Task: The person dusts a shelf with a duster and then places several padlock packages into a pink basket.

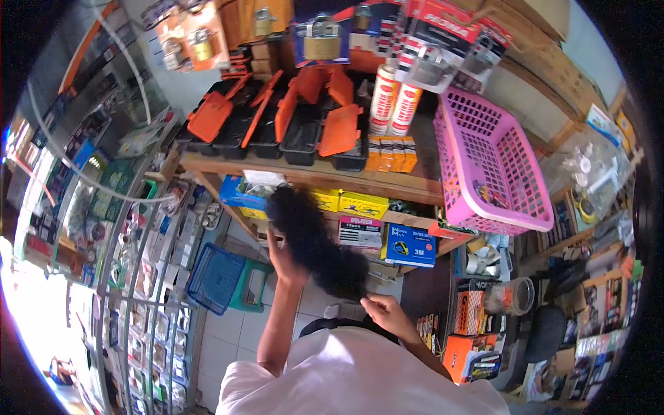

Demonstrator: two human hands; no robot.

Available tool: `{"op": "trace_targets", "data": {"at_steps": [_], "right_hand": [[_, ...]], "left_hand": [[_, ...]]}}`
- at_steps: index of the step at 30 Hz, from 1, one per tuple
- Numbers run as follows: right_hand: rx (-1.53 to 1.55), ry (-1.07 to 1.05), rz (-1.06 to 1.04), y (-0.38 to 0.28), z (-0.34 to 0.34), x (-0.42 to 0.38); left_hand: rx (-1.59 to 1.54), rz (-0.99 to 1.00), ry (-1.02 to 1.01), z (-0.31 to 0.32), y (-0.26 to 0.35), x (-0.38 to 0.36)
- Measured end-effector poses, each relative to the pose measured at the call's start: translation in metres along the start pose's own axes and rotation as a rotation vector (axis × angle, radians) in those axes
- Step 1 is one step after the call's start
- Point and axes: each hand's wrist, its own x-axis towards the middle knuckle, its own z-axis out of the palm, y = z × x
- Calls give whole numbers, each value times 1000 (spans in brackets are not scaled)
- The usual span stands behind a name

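A blue plastic basket (216, 277) stood leftmost. The left hand (286, 261) touched the black fluffy duster (319, 242), its fingers too hidden to tell how open. The duster slanted down rightward, in front of the boxes beneath the wooden tabletop (304, 173). The right hand (389, 315) was closed on its lower end. Farther right, a pink basket (453, 162) sat on the tabletop.
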Motion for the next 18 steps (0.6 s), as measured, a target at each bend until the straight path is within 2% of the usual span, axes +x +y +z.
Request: {"op": "trace_targets", "data": {"at_steps": [2, 4, 6, 7, 10, 12, 15, 17, 18], "right_hand": [[-20, 12, -49, -15, -5, -6], [-44, 11, -103, -20, -10, -9], [-7, 253, -167, -15, -19, -15], [139, 312, -227, -16, -24, -9], [325, 480, -157, -49, -47, 4], [499, 431, -131, -53, -69, 28], [696, 352, -219, -71, -102, 67], [897, 310, -241, -64, -118, 92], [899, 313, -256, -64, -118, 98]], "left_hand": [[27, 47, -60, -12, -5, 4], [-61, -25, -96, 4, -6, 0], [-79, -56, 245, 4, 0, -2], [-3, -89, 9, -6, 3, -3], [61, -87, 42, -9, -1, -4], [86, -104, 54, -6, -5, -2], [104, -136, 44, 0, -11, -2], [127, -153, -35, 1, -13, -1], [133, -154, -49, 4, -14, -1]]}}
